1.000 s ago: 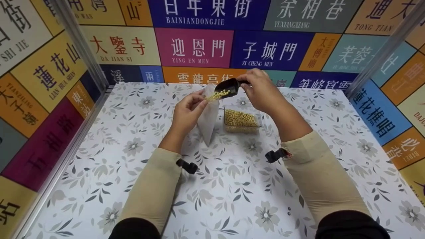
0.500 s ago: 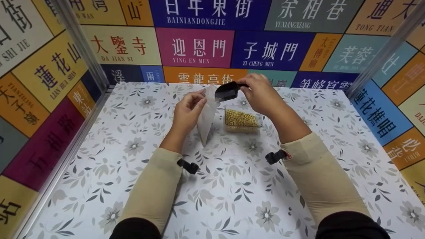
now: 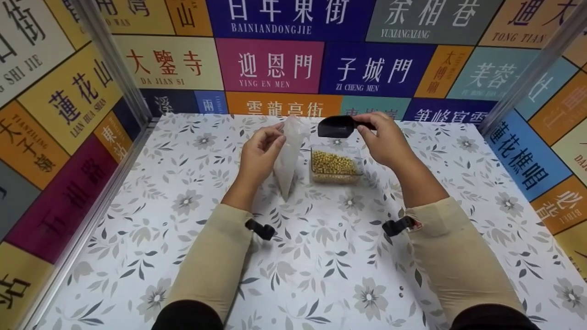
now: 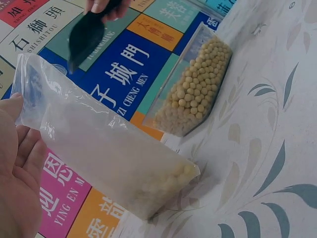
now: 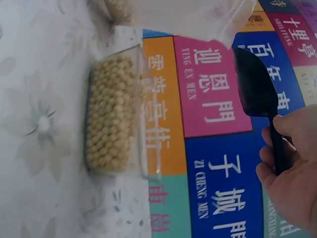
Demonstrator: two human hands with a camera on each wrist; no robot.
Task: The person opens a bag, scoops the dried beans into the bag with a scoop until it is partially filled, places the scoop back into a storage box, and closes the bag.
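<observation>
My left hand [image 3: 260,153] pinches the top edge of a translucent plastic bag [image 3: 287,160], which stands upright on the table. Through its cloudy wall, the left wrist view shows soybeans [image 4: 168,183] gathered at the bottom. My right hand [image 3: 383,137] grips the handle of a black scoop [image 3: 335,127], held in the air to the right of the bag's mouth and apart from it. No beans are visible in the scoop. Below it sits a clear plastic box [image 5: 148,158] holding many soybeans [image 3: 332,162].
A white tabletop [image 3: 312,266] with a grey floral print lies under everything. Colourful panels with Chinese lettering [image 3: 270,64] rise behind and at both sides. Small cameras on black straps [image 3: 260,229] sit at both wrists.
Soybeans have slid out of the scoop at the bag's mouth. My right hand has drawn the scoop away to the right. My left hand has stayed almost still with the bag.
</observation>
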